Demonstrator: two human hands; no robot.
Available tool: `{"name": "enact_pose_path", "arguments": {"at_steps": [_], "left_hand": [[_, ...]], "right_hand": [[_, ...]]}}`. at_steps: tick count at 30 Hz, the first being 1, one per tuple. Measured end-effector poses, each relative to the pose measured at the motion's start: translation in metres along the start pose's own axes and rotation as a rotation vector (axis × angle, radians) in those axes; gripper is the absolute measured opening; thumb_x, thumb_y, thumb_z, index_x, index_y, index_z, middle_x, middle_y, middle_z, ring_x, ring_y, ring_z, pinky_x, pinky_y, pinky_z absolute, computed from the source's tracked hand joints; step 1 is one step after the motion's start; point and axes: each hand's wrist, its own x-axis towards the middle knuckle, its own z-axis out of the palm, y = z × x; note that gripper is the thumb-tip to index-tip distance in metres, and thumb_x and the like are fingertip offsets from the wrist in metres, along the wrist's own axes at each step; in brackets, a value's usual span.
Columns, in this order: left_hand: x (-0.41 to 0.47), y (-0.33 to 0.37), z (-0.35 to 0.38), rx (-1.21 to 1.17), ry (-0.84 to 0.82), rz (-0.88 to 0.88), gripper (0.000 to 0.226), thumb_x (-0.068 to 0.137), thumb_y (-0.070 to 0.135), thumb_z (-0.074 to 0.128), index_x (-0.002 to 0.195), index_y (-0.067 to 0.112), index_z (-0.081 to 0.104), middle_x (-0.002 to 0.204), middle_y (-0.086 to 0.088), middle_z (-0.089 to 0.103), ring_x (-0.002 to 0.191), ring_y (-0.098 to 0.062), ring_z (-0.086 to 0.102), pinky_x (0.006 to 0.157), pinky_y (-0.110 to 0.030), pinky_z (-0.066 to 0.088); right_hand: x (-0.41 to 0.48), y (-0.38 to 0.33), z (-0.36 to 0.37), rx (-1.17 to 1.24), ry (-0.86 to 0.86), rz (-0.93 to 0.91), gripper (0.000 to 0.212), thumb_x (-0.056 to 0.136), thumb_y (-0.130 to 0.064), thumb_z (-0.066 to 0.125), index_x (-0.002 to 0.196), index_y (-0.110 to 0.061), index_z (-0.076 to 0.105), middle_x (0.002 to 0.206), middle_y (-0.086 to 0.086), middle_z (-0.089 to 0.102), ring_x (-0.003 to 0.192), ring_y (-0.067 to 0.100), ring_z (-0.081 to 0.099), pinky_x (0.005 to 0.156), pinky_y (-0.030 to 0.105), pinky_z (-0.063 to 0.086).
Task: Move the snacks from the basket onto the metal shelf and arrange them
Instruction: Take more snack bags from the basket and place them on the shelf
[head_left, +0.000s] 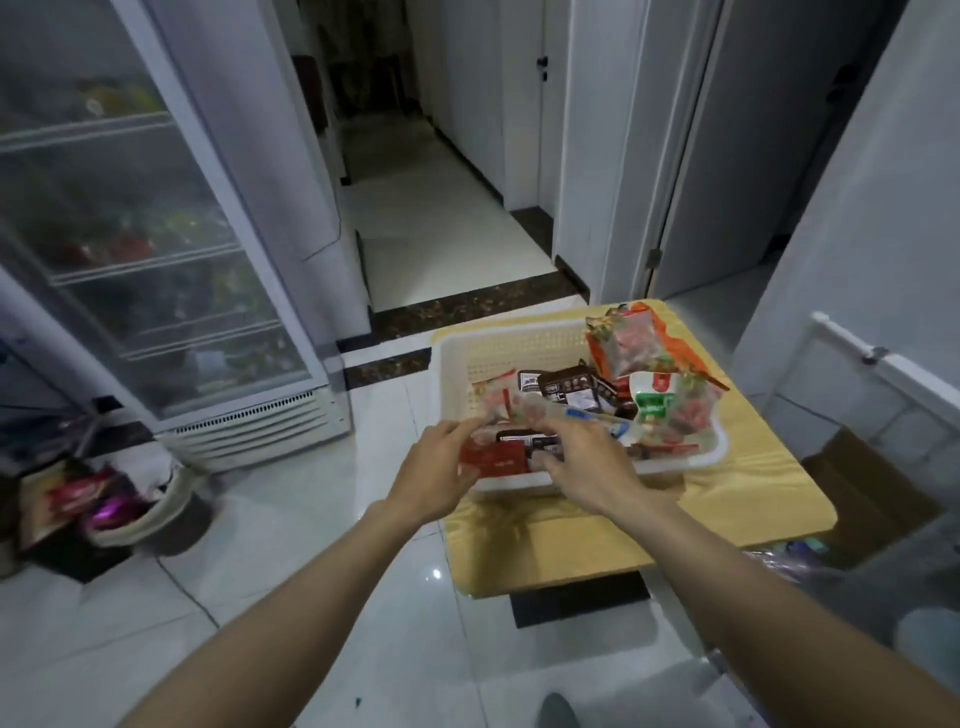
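Note:
A cream plastic basket (519, 345) full of snack packets stands on a small yellow table (737, 493). My left hand (434, 470) and my right hand (582, 462) are both at the basket's near left corner. Between them is a red packet (493, 460), and a blurred pale packet (498, 408) is just above my fingers. Dark brown packets (569, 387) lie in the middle of the basket. Clear bags of red snacks (631, 340) pile up at the right end. Motion blur hides exactly which packet each hand grips. No metal shelf is in sight.
A glass-door fridge (145, 234) stands at the left, with bags of packets (98, 501) on the floor beside it. A hallway (441, 208) opens ahead. A white rail (883, 358) and a cardboard box (862, 488) are at the right. The floor is glossy white tile.

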Motion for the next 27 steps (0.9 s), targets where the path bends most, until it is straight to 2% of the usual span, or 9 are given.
{"name": "enact_pose_path", "arguments": {"at_steps": [3, 5, 9, 12, 15, 18, 22, 24, 27], "left_hand": [[0.027, -0.02, 0.023, -0.021, -0.056, -0.049, 0.053, 0.088, 0.016, 0.066, 0.136, 0.029, 0.048, 0.127, -0.004, 0.058, 0.115, -0.024, 0.051, 0.096, -0.034, 0.045], [0.042, -0.032, 0.035, -0.038, -0.068, -0.063, 0.041, 0.086, 0.01, 0.064, 0.122, 0.029, 0.058, 0.114, -0.002, 0.065, 0.105, -0.024, 0.058, 0.09, -0.038, 0.05], [0.063, -0.043, 0.04, -0.121, -0.025, -0.048, 0.023, 0.086, 0.005, 0.062, 0.096, 0.024, 0.068, 0.095, 0.003, 0.071, 0.09, -0.019, 0.065, 0.08, -0.039, 0.053], [0.075, -0.048, 0.03, -0.18, 0.063, -0.005, 0.014, 0.088, 0.007, 0.064, 0.087, 0.02, 0.069, 0.087, 0.01, 0.072, 0.083, -0.011, 0.065, 0.077, -0.034, 0.052], [0.093, -0.05, 0.002, -0.313, 0.128, 0.069, 0.011, 0.09, 0.013, 0.066, 0.086, 0.022, 0.069, 0.08, 0.019, 0.068, 0.079, -0.006, 0.065, 0.076, -0.029, 0.052], [0.111, -0.044, -0.035, -0.464, 0.073, 0.15, 0.016, 0.091, 0.017, 0.065, 0.09, 0.033, 0.068, 0.087, 0.024, 0.069, 0.087, -0.003, 0.067, 0.08, -0.022, 0.053], [0.137, -0.025, -0.064, -0.631, 0.065, 0.196, 0.008, 0.092, 0.013, 0.064, 0.094, 0.018, 0.069, 0.091, 0.009, 0.071, 0.086, -0.003, 0.066, 0.074, -0.018, 0.051], [0.147, -0.016, -0.067, -0.742, 0.117, 0.171, 0.01, 0.091, 0.015, 0.065, 0.101, 0.018, 0.065, 0.098, 0.004, 0.069, 0.093, -0.005, 0.065, 0.077, -0.019, 0.052], [0.156, -0.014, -0.056, -0.896, 0.127, 0.015, 0.038, 0.088, 0.018, 0.071, 0.121, 0.022, 0.053, 0.113, -0.003, 0.064, 0.101, -0.015, 0.063, 0.084, -0.027, 0.055]], "right_hand": [[0.035, 0.013, 0.023, 0.077, -0.112, -0.012, 0.042, 0.093, -0.023, 0.065, 0.133, -0.026, 0.056, 0.12, 0.003, 0.066, 0.109, 0.024, 0.061, 0.086, 0.042, 0.053], [0.055, 0.02, 0.035, 0.115, -0.169, -0.025, 0.045, 0.091, -0.019, 0.067, 0.134, -0.029, 0.055, 0.118, 0.002, 0.067, 0.108, 0.025, 0.062, 0.089, 0.043, 0.053], [0.086, 0.033, 0.049, 0.059, -0.192, -0.059, 0.037, 0.089, -0.023, 0.07, 0.125, -0.025, 0.062, 0.116, 0.003, 0.069, 0.11, 0.027, 0.061, 0.095, 0.039, 0.048], [0.104, 0.04, 0.049, 0.171, -0.226, -0.039, 0.03, 0.086, -0.028, 0.074, 0.116, -0.025, 0.067, 0.112, -0.001, 0.07, 0.107, 0.021, 0.062, 0.091, 0.035, 0.05], [0.116, 0.042, 0.04, 0.471, -0.255, -0.012, 0.032, 0.082, -0.023, 0.079, 0.112, -0.022, 0.069, 0.117, -0.004, 0.067, 0.111, 0.014, 0.06, 0.096, 0.03, 0.05], [0.118, 0.034, 0.024, 0.741, -0.243, -0.024, 0.033, 0.08, -0.014, 0.079, 0.104, -0.032, 0.064, 0.113, -0.012, 0.066, 0.104, 0.001, 0.062, 0.093, 0.019, 0.05], [0.121, 0.026, 0.007, 0.899, -0.245, 0.007, 0.037, 0.082, -0.008, 0.076, 0.11, -0.027, 0.06, 0.107, -0.008, 0.071, 0.1, 0.005, 0.068, 0.09, 0.029, 0.055], [0.123, 0.027, -0.003, 0.968, -0.131, 0.055, 0.03, 0.086, -0.009, 0.071, 0.111, -0.024, 0.061, 0.104, -0.008, 0.072, 0.097, 0.004, 0.069, 0.088, 0.031, 0.057], [0.125, 0.036, -0.015, 1.068, 0.096, 0.193, 0.022, 0.091, -0.016, 0.066, 0.112, -0.024, 0.061, 0.105, -0.007, 0.071, 0.097, 0.009, 0.069, 0.082, 0.035, 0.059]]}}
